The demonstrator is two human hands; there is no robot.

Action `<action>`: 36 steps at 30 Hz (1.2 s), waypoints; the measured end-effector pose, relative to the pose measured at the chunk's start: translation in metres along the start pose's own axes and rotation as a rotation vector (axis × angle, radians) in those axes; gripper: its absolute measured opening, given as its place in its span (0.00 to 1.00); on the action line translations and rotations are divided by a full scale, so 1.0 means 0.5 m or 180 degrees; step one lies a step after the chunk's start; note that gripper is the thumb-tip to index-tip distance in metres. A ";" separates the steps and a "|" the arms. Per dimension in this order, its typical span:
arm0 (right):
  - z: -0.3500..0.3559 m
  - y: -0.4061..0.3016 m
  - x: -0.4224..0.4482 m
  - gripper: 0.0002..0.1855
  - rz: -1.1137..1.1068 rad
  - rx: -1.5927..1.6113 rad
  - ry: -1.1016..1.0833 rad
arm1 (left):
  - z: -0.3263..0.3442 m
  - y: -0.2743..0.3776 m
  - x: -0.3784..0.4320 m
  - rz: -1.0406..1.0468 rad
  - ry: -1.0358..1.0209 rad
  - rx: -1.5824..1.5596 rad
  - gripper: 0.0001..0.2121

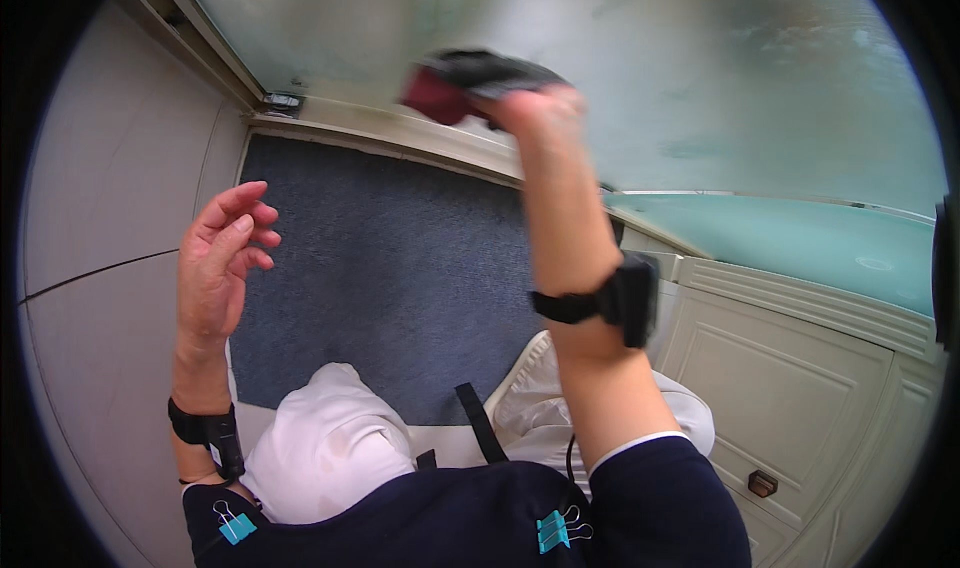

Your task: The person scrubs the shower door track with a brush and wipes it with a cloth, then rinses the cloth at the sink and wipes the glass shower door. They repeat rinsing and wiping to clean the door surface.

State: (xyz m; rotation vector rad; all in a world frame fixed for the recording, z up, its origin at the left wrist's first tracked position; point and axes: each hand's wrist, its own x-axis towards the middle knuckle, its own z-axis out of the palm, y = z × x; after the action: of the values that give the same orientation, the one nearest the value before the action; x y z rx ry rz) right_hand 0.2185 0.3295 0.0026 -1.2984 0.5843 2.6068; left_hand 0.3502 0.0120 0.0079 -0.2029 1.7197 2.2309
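Note:
My right hand (544, 110) is raised and gripping a dark grey and maroon cloth (480, 80), both blurred. The cloth is in front of a large frosted glass panel (712, 102); whether it touches the glass I cannot tell. On the left, my left hand (221, 256) is held up with its fingers loosely curled and nothing in it. Below and beside it lies a dark blue mat (375, 268) on the floor.
A pale wall (112, 193) runs along the left. A cream sill (390, 140) borders the mat under the glass. At the right stand a cream cabinet (787, 380) with a knob (763, 483) and a greenish glass surface (810, 241). My knees are bent below.

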 end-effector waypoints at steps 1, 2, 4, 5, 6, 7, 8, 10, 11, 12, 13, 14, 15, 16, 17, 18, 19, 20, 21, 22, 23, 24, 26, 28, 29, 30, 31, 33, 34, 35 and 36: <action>0.014 -0.055 -0.033 0.27 -0.0512 -0.1185 -0.0024 | -0.002 -0.004 0.000 -0.0034 -0.0031 -0.0042 0.13; 0.025 -0.103 -0.068 0.29 -0.1115 -0.2011 -0.0007 | -0.005 -0.006 0.001 -0.0048 -0.0031 -0.0050 0.13; 0.032 -0.176 -0.140 0.32 -0.2464 -0.3031 -0.0351 | -0.010 -0.010 0.003 -0.0065 -0.0020 -0.0056 0.13; 0.036 -0.189 -0.165 0.32 -0.3301 -0.3316 -0.0701 | -0.013 -0.010 0.004 -0.0068 -0.0018 -0.0055 0.14; 0.043 -0.195 -0.186 0.32 -0.4365 -0.3705 -0.1115 | -0.012 -0.011 0.004 -0.0074 -0.0018 -0.0054 0.14; 0.054 -0.189 -0.203 0.33 -0.5560 -0.4030 -0.1466 | -0.014 -0.010 0.005 -0.0054 -0.0016 -0.0037 0.14; 0.072 -0.178 -0.212 0.33 -0.6707 -0.4255 -0.1682 | -0.013 -0.009 0.005 -0.0060 -0.0023 -0.0002 0.14; 0.110 -0.150 -0.213 0.34 -0.8523 -0.4206 -0.1584 | -0.011 -0.004 0.005 -0.0090 -0.0057 0.0058 0.14; 0.123 -0.141 -0.205 0.34 -0.9005 -0.4052 -0.1420 | -0.010 0.000 0.005 -0.0077 -0.0075 0.0085 0.14; 0.126 -0.138 -0.190 0.35 -0.9274 -0.4007 -0.1275 | -0.008 0.002 0.004 -0.0051 -0.0071 0.0113 0.14; 0.123 -0.143 -0.170 0.35 -0.9538 -0.4194 -0.0829 | -0.006 0.005 0.005 -0.0006 -0.0050 0.0121 0.14; 0.103 -0.161 -0.146 0.37 -0.9324 -0.4401 -0.1152 | -0.004 0.007 0.006 0.0048 -0.0016 0.0139 0.14; 0.080 -0.185 -0.120 0.38 -0.9403 -0.4798 -0.0745 | -0.001 0.008 0.005 -0.0002 -0.0044 0.0085 0.14; 0.037 -0.209 -0.079 0.38 -0.8926 -0.5037 -0.0804 | 0.001 0.010 0.006 0.0001 -0.0033 0.0059 0.14; -0.008 -0.232 -0.034 0.37 -0.9196 -0.4689 -0.0842 | 0.004 0.011 0.006 0.0063 0.0013 0.0053 0.14; -0.045 -0.259 0.009 0.36 -0.9558 -0.4353 -0.0768 | 0.007 0.012 0.005 -0.0005 -0.0047 0.0013 0.14; -0.086 -0.298 0.032 0.31 -0.8010 -0.6355 -0.0816 | 0.009 0.013 0.003 -0.0032 -0.0078 0.0006 0.14; -0.103 -0.328 0.058 0.22 -0.7387 -0.5954 -0.1167 | 0.011 0.015 0.001 -0.0056 -0.0095 -0.0002 0.14; -0.127 -0.343 0.080 0.14 -0.6724 -0.5578 -0.1478 | 0.011 0.017 -0.002 -0.0032 -0.0095 -0.0006 0.13; -0.130 -0.347 0.090 0.08 -0.6035 -0.5209 -0.1725 | 0.010 0.019 -0.006 -0.0024 -0.0092 0.0001 0.13; -0.112 -0.344 0.084 0.09 -0.5898 -0.6047 -0.1025 | 0.008 0.023 -0.008 -0.0012 -0.0077 0.0015 0.13; -0.092 -0.323 0.066 0.11 -0.6364 -0.6884 -0.0347 | 0.005 0.026 -0.012 -0.0028 -0.0022 0.0058 0.13; 0.002 -0.249 -0.004 0.13 -0.7654 -0.7307 -0.0032 | -0.003 0.029 -0.014 -0.0048 0.0026 0.0006 0.13; 0.118 -0.149 -0.116 0.15 -0.9290 -0.6907 -0.1046 | -0.011 0.029 -0.013 -0.0100 0.0046 -0.0016 0.14; 0.174 -0.100 -0.182 0.16 -1.0001 -0.6348 -0.1401 | -0.012 0.029 -0.014 -0.0067 0.0082 -0.0029 0.14; 0.221 -0.054 -0.244 0.17 -1.0434 -0.5666 -0.1375 | -0.016 0.030 -0.014 -0.0088 0.0095 0.0027 0.14; 0.251 -0.017 -0.294 0.18 -1.1135 -0.5053 -0.1795 | -0.018 0.030 -0.013 -0.0062 0.0063 -0.0047 0.14; 0.251 0.030 -0.328 0.21 -1.1338 -0.4267 -0.2649 | -0.022 0.027 -0.013 -0.0088 0.0045 -0.0112 0.13; 0.225 0.034 -0.314 0.22 -1.1641 -0.3844 -0.2334 | -0.022 0.025 -0.012 -0.0048 0.0000 -0.0147 0.13; 0.188 0.032 -0.277 0.23 -1.1805 -0.4322 -0.2320 | -0.025 0.024 -0.012 0.0015 -0.0078 -0.0212 0.13; 0.140 0.014 -0.220 0.23 -1.1736 -0.4841 -0.2418 | -0.025 0.023 -0.013 -0.0026 -0.0031 -0.0206 0.13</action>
State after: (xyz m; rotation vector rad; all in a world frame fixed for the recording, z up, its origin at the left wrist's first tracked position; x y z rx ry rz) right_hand 0.2318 0.3545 0.1299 -0.7922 3.9196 1.6650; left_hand 0.3515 -0.0037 0.0167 -0.2133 1.6403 2.2796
